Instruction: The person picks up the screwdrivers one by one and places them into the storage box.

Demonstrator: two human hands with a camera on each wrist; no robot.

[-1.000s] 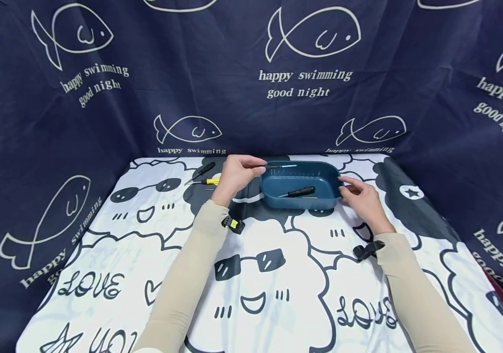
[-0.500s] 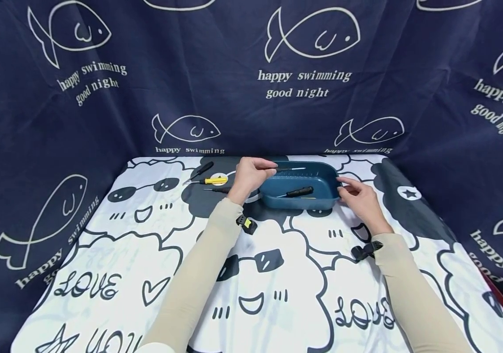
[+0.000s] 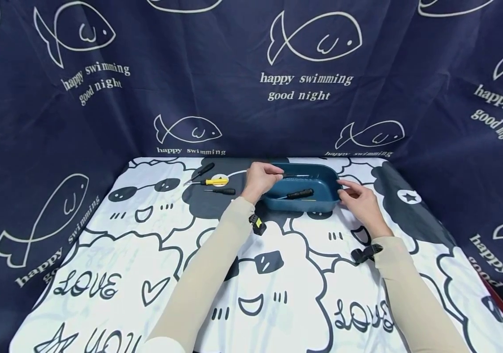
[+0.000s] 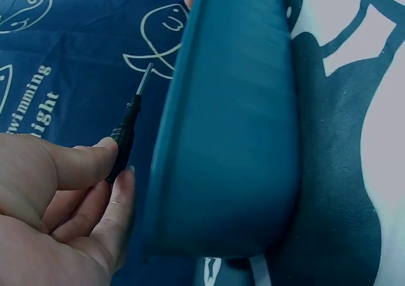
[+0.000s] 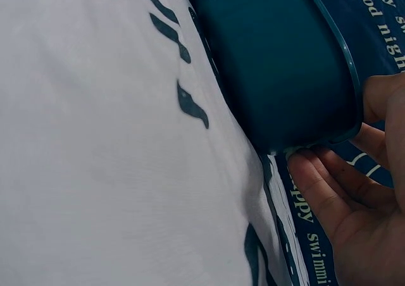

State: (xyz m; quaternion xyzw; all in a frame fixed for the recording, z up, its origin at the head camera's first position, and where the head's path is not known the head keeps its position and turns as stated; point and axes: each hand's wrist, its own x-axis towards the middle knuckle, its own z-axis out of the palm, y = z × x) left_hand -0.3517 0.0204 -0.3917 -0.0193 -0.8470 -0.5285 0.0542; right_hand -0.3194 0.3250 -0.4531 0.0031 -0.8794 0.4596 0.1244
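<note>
Between the thumb and fingers of my left hand (image 3: 262, 179) is a small screwdriver (image 4: 128, 123) with a dark handle, its metal shaft pointing away. It is over the left part of a blue plastic bin (image 3: 273, 206). Inside the bin lies another black-handled screwdriver (image 3: 301, 194), beside a thin yellowish strip (image 3: 309, 200). My right hand (image 3: 362, 202) holds the bin's right end, thumb at the rim and fingers against the outer wall, as the right wrist view shows.
Left of the bin, three screwdrivers lie on the patterned cloth (image 3: 145, 274): a black one (image 3: 206, 168) at the back, a yellow-handled one (image 3: 217, 181), and another black one (image 3: 224, 191). A dark blue curtain (image 3: 242, 108) hangs behind the table.
My left hand has moved right and slightly nearer, carrying the screwdriver over the bin and uncovering the nearest black screwdriver on the cloth. My right hand stays at the bin's right end.
</note>
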